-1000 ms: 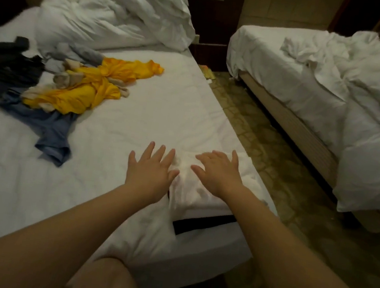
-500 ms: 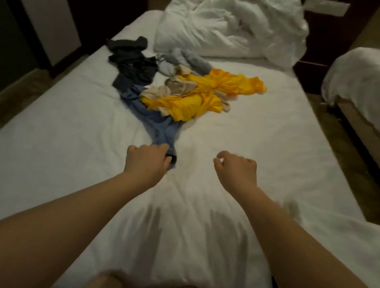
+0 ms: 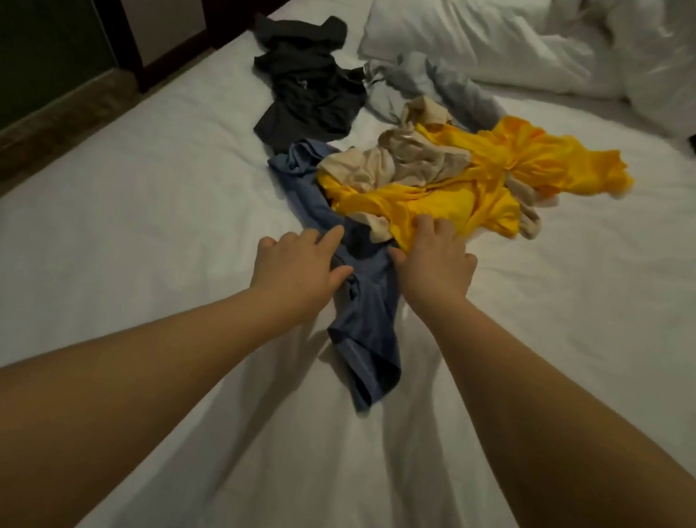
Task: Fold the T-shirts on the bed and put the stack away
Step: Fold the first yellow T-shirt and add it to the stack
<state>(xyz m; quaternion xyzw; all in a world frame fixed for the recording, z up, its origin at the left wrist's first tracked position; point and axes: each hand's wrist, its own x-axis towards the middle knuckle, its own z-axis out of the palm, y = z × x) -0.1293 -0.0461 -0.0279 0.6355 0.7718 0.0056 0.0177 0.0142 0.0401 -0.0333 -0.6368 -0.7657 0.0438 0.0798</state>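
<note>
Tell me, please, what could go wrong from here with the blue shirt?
The blue shirt runs under the yellow shirt and beige garment, so pulling it may drag both along. The right hand lies partly on the yellow shirt and may catch two layers.

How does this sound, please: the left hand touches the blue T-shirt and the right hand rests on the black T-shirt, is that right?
Not quite. The right hand rests on the yellow T-shirt, not the black T-shirt, which lies untouched farther up the bed to the left. The left hand does touch the blue T-shirt. The head view shows this.
</note>
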